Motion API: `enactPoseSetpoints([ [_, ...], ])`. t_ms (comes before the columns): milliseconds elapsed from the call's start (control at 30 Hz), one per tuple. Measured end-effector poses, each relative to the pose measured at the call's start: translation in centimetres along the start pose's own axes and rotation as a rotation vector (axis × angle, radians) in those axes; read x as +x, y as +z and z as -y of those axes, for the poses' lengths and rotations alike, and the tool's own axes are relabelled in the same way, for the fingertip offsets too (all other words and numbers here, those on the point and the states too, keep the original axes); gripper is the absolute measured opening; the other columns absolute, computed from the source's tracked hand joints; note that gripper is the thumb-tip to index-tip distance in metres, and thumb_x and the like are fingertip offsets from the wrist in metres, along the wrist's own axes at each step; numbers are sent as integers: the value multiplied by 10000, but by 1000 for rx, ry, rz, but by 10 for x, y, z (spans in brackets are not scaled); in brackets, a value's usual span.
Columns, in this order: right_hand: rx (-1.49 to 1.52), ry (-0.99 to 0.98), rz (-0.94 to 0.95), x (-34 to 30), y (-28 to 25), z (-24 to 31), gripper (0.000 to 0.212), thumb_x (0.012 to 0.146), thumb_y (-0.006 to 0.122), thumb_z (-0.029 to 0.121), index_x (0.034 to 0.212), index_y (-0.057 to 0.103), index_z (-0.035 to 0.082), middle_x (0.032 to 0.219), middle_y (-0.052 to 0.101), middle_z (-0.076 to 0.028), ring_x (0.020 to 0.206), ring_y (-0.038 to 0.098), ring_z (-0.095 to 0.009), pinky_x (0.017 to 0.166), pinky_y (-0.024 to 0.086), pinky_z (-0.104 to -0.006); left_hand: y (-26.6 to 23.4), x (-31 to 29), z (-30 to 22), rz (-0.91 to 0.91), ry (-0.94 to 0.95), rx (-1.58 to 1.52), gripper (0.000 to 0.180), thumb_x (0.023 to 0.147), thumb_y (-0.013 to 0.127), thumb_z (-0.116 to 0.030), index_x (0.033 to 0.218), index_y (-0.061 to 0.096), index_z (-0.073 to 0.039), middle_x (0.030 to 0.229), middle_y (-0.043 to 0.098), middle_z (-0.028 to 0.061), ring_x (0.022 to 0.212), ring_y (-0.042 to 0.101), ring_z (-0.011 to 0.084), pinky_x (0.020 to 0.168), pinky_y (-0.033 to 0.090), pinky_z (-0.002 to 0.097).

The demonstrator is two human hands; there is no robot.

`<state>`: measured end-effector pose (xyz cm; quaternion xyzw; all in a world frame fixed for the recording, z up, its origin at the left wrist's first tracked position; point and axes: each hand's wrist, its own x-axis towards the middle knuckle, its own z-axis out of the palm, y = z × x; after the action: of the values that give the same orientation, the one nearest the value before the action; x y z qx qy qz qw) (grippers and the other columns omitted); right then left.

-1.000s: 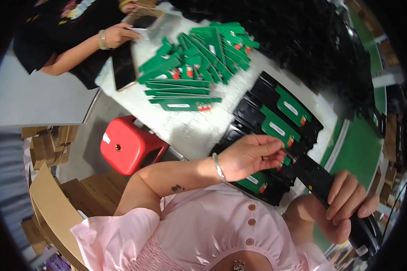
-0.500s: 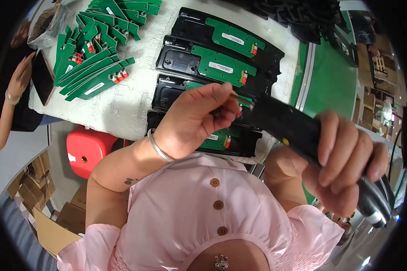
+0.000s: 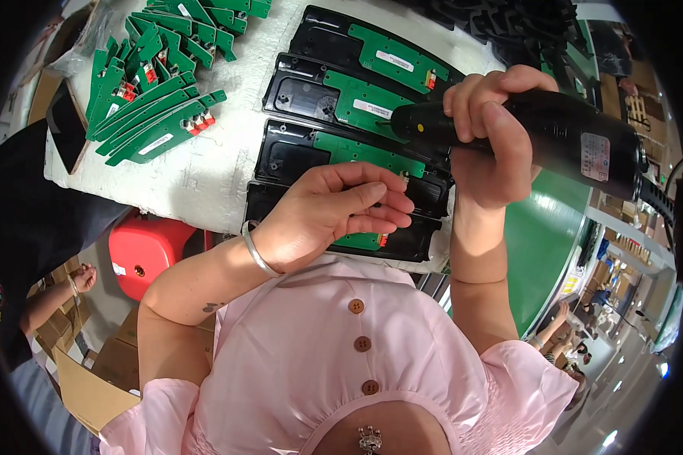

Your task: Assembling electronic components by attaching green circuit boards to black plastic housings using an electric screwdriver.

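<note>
Right hand [image 3: 493, 144] swung driver [image 3: 565, 133] from left hand [image 3: 334, 208] to second board [image 3: 356, 92] in its shell [image 3: 299, 92], so work shifted there. Right gripped driver firmly; left half-curled, couldn't tell if holding anything.

Smooth black plastic power tool [image 3: 557, 133], softly shiny. Glossy black plastic panels [image 3: 299, 95]; green circuit boards [image 3: 159, 140] with a satin face. White tabletop [image 3: 227, 163] — rough, perhaps foam. Smooth red plastic stool [image 3: 140, 246], polished metal bangle [image 3: 258, 258], silky pink cloth blouse [image 3: 303, 334].
</note>
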<state>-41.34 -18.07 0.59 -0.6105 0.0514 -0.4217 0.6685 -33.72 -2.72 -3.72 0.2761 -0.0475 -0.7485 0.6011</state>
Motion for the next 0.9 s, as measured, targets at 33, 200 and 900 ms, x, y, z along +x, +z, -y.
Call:
enactPoseSetpoints([
  [33, -16, 8, -3, 0, 1, 0, 239, 693, 500, -10, 911, 401, -7, 591, 471, -65, 480, 434, -122, 481, 399, -270, 1, 0, -1, -4, 15, 29, 218, 883, 429, -155, 1025, 483, 1, 968, 563, 141, 886, 579, 210, 772, 476, 271],
  [200, -145, 56, 22, 2, 13, 3, 232, 673, 475, 6, 894, 405, 9, 584, 435, -53, 482, 407, -117, 500, 381, -267, 1, -1, -8, -50, 20, 28, 148, 874, 454, -147, 930, 499, -18, 899, 580, 116, 827, 588, 183, 735, 481, 254],
  [900, 210, -122, 93, -3, 19, 73, 221, 635, 561, 55, 821, 458, 112, 528, 443, 80, 443, 417, -34, 511, 347, -192, -5, 13, -11, -164, 89, -209, 152, 849, 496, -116, 964, 533, -24, 844, 570, 50, 743, 565, 98, 655, 493, 204],
])
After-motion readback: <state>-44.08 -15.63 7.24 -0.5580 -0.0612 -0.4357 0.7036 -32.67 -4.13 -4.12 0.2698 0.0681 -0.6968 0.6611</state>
